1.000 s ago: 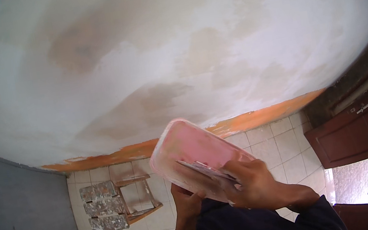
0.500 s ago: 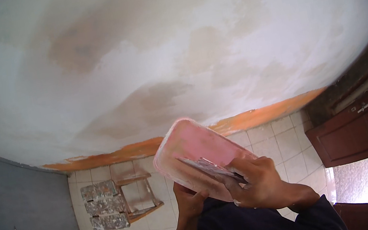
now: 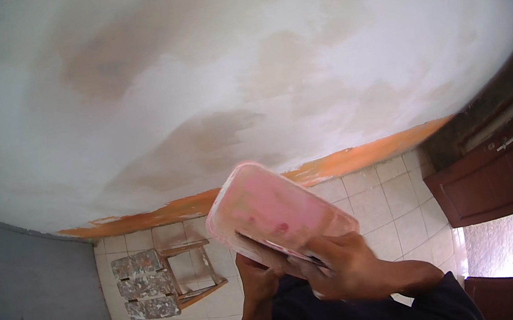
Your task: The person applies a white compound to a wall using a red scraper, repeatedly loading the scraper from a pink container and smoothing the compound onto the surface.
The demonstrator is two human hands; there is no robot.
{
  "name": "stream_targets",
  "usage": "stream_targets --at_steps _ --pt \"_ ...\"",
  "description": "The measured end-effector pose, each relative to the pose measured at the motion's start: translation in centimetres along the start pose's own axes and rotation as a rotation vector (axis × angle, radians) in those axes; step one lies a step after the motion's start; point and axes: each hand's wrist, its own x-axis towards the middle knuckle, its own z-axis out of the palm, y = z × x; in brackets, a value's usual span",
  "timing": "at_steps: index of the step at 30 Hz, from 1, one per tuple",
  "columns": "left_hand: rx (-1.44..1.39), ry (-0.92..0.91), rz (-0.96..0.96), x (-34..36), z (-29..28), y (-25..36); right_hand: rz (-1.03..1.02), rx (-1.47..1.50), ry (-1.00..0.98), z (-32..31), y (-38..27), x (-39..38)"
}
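Note:
A pink, round-cornered plastic tray [image 3: 279, 193] smeared with pale filler tilts in front of my body. My left hand [image 3: 260, 283] is closed on its near left edge, the fingers partly hidden beneath it. Inside the tray, close to the near side, lies the blade of a putty knife [image 3: 258, 241], seen almost edge-on. My right hand [image 3: 342, 267] is wrapped round the knife's handle, above the tray's near right part. Ahead rises a white wall [image 3: 191, 96] with brownish-grey patches of filler.
An orange strip [image 3: 364, 152] runs along the wall's foot. On the tiled floor [image 3: 373, 208] to the left is a paint-splattered wooden step stool [image 3: 146, 285]. A dark red door [image 3: 495, 167] stands at the right, and a grey surface [image 3: 31, 272] at the left.
My right hand has drawn the putty knife toward me and left, down along the tray's near side. The tray has shifted slightly left, baring more of its pink bottom.

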Motion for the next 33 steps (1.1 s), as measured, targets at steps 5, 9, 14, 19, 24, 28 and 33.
stream_targets --at_steps 5,9,14,19,24,28,33 --pt "-0.072 -0.003 0.004 -0.2 -1.0 -0.7 0.099 -0.038 0.02 -1.9 -0.3 0.5" --pt "-0.038 0.01 -0.02 0.0 -0.4 -0.2 0.061 0.051 -0.018 -1.8 -1.0 0.8" --pt "-0.094 -0.008 -0.005 -0.3 -0.6 -0.3 0.084 0.012 0.006 -0.4 0.6 0.5" --pt "-0.074 0.018 -0.002 -0.2 -0.2 -0.4 -0.03 -0.016 -0.05 0.0 0.0 -0.2" --pt "-0.108 0.019 -0.005 -0.4 -0.9 -0.6 0.071 -0.058 0.009 -1.4 -0.5 0.7" --pt "0.002 0.044 -0.041 0.0 -0.2 -0.2 0.01 -0.099 0.004 -0.7 0.6 0.3" --pt "0.013 0.055 -0.031 -0.2 -0.5 -0.7 0.046 -0.04 0.016 -0.9 0.2 0.6"
